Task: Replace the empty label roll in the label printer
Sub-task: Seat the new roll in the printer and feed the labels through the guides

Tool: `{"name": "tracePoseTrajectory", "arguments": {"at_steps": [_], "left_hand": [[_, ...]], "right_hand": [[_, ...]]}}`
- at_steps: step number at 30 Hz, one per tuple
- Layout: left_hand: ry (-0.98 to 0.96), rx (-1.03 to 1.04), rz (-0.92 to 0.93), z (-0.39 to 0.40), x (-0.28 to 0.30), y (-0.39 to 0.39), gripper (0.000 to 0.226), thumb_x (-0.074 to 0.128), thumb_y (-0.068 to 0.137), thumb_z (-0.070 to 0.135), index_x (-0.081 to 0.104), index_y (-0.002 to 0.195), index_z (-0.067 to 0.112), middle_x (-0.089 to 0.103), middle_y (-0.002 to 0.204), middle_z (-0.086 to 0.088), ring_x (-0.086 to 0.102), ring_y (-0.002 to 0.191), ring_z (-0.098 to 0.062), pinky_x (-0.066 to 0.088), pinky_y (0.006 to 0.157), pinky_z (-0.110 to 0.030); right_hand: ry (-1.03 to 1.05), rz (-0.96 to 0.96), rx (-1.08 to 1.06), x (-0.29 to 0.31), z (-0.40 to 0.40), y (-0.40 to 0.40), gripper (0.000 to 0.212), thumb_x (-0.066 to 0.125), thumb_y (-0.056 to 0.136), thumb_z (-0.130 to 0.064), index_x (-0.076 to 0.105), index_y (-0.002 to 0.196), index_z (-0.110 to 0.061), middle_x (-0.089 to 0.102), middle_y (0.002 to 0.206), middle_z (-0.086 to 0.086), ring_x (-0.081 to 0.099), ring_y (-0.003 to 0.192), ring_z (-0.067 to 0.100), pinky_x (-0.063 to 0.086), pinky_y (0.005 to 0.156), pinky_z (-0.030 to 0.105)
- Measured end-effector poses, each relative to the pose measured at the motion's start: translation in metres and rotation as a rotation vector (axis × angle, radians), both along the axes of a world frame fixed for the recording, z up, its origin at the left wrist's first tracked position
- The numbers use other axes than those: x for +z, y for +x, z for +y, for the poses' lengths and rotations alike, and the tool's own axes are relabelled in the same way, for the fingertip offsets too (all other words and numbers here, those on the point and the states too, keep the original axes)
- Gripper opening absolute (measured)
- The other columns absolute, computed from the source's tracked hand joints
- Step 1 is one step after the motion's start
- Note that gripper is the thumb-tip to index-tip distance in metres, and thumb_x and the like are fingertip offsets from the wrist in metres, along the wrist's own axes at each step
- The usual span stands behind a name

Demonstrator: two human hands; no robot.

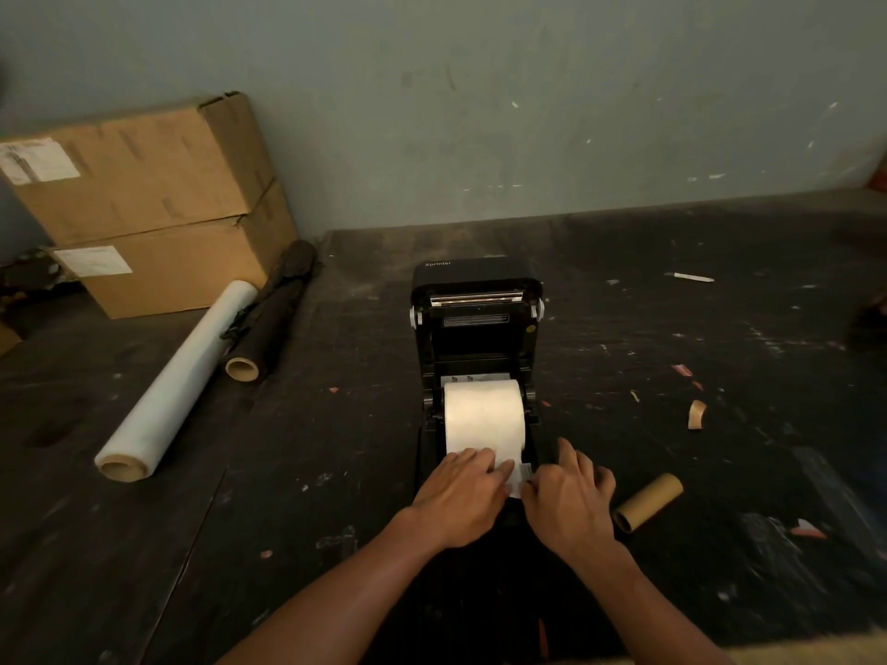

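Black plastic printer [475, 300] sits lid-up mid-table [144, 520], w/ a fat white paper roll [482, 415] seated in its open bay. Left hand [461, 491] lies flat, fingers pressing the roll's loose strip at the printer's front edge; right hand [569, 501], just beside it, pinches that strip's end. Bare brown cardboard core [648, 502], a short tube, lies on the scuffed dark tabletop right of the printer, near the right hand.
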State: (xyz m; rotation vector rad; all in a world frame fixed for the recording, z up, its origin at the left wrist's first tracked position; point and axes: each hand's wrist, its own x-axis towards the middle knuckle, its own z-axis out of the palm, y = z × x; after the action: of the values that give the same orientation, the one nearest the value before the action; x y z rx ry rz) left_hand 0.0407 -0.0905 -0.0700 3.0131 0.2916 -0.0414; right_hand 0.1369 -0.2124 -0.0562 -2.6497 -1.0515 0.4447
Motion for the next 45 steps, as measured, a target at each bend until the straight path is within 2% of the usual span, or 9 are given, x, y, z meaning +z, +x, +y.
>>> {"name": "tracePoseTrajectory", "arguments": {"at_steps": [7,12,16,20,24,29,39,42,45], "left_hand": [[-0.031,-0.013,-0.044,-0.001,-0.002,0.001,0.044,0.033,0.101,0.033,0.042,0.139,0.012,0.050,0.110,-0.012,0.050,0.097,-0.026,0.039,0.080,-0.037],[-0.076,-0.003,-0.048,0.000,-0.002,-0.008,0.041,0.036,0.100,0.035,0.052,0.130,0.012,0.051,0.124,-0.008,0.048,0.112,-0.023,0.042,0.095,-0.039],[-0.021,-0.019,-0.044,0.001,-0.002,-0.021,0.037,0.038,0.098,0.038,0.058,0.118,0.014,0.056,0.122,-0.003,0.050,0.112,-0.021,0.041,0.097,-0.040],[0.016,0.007,-0.077,0.009,-0.002,-0.033,0.033,0.041,0.098,0.034,0.062,0.115,0.017,0.060,0.119,0.000,0.051,0.111,-0.018,0.038,0.097,-0.035],[-0.003,0.024,-0.096,0.010,0.001,-0.036,0.032,0.040,0.099,0.032,0.066,0.111,0.017,0.062,0.114,0.000,0.051,0.110,-0.017,0.037,0.097,-0.034],[-0.021,0.012,-0.132,0.010,0.000,-0.040,0.033,0.037,0.099,0.027,0.066,0.111,0.016,0.064,0.114,-0.001,0.052,0.109,-0.016,0.038,0.098,-0.034],[-0.022,0.012,-0.166,0.010,-0.001,-0.042,0.027,0.040,0.097,0.018,0.064,0.109,0.015,0.065,0.110,-0.002,0.053,0.106,-0.017,0.036,0.097,-0.031],[-0.026,0.011,-0.171,0.010,-0.001,-0.043,0.028,0.042,0.097,0.016,0.064,0.114,0.014,0.066,0.113,-0.003,0.054,0.109,-0.016,0.035,0.100,-0.030],[-0.001,0.028,-0.181,0.008,-0.001,-0.044,0.026,0.042,0.095,0.016,0.065,0.108,0.014,0.066,0.108,-0.003,0.054,0.106,-0.016,0.037,0.099,-0.032]], "right_hand": [[0.040,-0.053,-0.004,-0.010,0.003,-0.001,0.022,0.051,0.089,-0.032,0.066,0.101,-0.021,0.020,0.156,0.009,0.015,0.144,0.026,0.010,0.114,0.055],[-0.019,-0.120,0.011,-0.008,0.004,0.002,0.023,0.053,0.086,-0.037,0.066,0.098,-0.022,0.020,0.156,0.009,0.013,0.144,0.028,0.008,0.113,0.058],[-0.011,-0.117,0.030,-0.005,0.003,0.005,0.020,0.055,0.086,-0.037,0.065,0.098,-0.024,0.022,0.156,0.008,0.015,0.143,0.027,0.008,0.113,0.058],[0.163,-0.085,0.183,-0.008,-0.006,0.010,0.022,0.060,0.083,-0.043,0.063,0.102,-0.031,0.024,0.154,0.001,0.021,0.142,0.022,0.011,0.114,0.054],[0.154,-0.004,0.313,-0.013,-0.009,0.013,0.024,0.063,0.082,-0.042,0.062,0.106,-0.037,0.026,0.154,-0.005,0.022,0.141,0.019,0.010,0.114,0.052],[0.242,0.038,0.362,-0.019,-0.012,0.018,0.013,0.061,0.085,-0.038,0.065,0.097,-0.040,0.034,0.148,-0.010,0.026,0.138,0.014,0.017,0.112,0.049],[0.289,0.154,0.363,-0.023,-0.012,0.026,0.010,0.062,0.087,-0.032,0.069,0.094,-0.032,0.045,0.137,-0.010,0.034,0.130,0.013,0.033,0.107,0.047],[0.301,0.127,0.355,-0.022,-0.010,0.025,0.013,0.060,0.089,-0.027,0.069,0.097,-0.025,0.047,0.135,-0.008,0.038,0.127,0.013,0.037,0.106,0.044],[0.308,0.063,0.381,-0.023,-0.013,0.023,0.015,0.057,0.091,-0.025,0.067,0.101,-0.024,0.046,0.135,-0.008,0.041,0.124,0.011,0.040,0.104,0.041]]}}
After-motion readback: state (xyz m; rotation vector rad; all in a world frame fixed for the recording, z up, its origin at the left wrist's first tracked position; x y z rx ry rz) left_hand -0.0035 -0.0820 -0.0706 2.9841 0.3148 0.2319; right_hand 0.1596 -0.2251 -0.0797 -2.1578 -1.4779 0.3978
